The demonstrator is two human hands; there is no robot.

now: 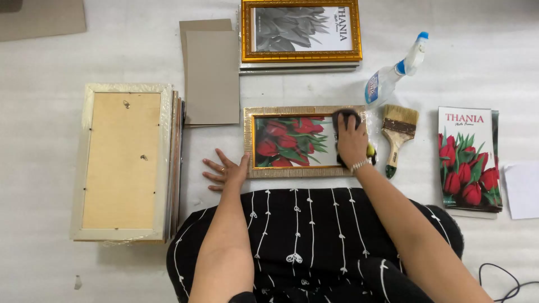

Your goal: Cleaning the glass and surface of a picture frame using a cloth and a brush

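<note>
Gold-toned picture frame [306, 142] with a red tulip print, flat on the white floor [112, 50] just ahead of the lap in the black patterned dress [303, 241]. Right hand [352, 143] pressed palm-down on a dark cloth [344, 116] over the frame's right part, fingers curled onto the cloth. Left hand [225, 170] open, fingers spread flat on the floor, thumb side touching the frame's left edge. Just right of the frame, a paintbrush [397, 134] with pale bristles; above it a spray bottle [393, 73] lying tilted. Farther right, a stack of tulip prints [469, 160]. Above, a second gold frame [301, 31] on others. Grey backing boards [210, 73] nearby, and at left a pile of frames [126, 163] lying face down.
</note>
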